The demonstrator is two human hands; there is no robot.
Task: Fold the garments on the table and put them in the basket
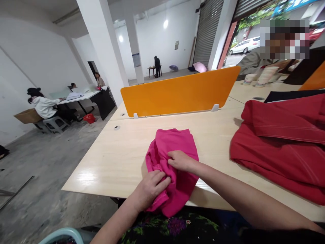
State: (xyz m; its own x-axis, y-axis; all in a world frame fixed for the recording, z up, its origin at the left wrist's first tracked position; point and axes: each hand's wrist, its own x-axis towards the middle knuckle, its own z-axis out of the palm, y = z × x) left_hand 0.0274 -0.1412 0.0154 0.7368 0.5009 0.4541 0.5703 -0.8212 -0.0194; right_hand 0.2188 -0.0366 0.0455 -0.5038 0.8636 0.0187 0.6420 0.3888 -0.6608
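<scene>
**Pink cloth at the near edge, both hands on it**

Item: a pink cloth [175, 159], partly bunched, lies on the surface [122, 152] at its near edge, directly in front of the person. Its long axis runs from the near edge toward the orange divider [180, 91] at the far side. The far portion lies fairly flat. The near portion is gathered into folds, and its lowest part hangs over the near edge.

Left hand [149, 188]: resting on the near left part of the cloth, fingers curled into a fold. It appears to pinch the fabric, though the grip itself is partly hidden by the folds.

Right hand [181, 160]: laid on top of the cloth near its middle, fingers pointing left and pressing down. Whether it grips or only presses cannot be told.

Relation of note: the two hands sit close together, the right just beyond the left, both over the bunched near half. The flat far half is uncovered. Neither hand has to reach, as the cloth lies under both.

Adjacent: a red garment [281, 149] is spread toward the right edge of the surface, well apart from the pink cloth and untouched.
</scene>
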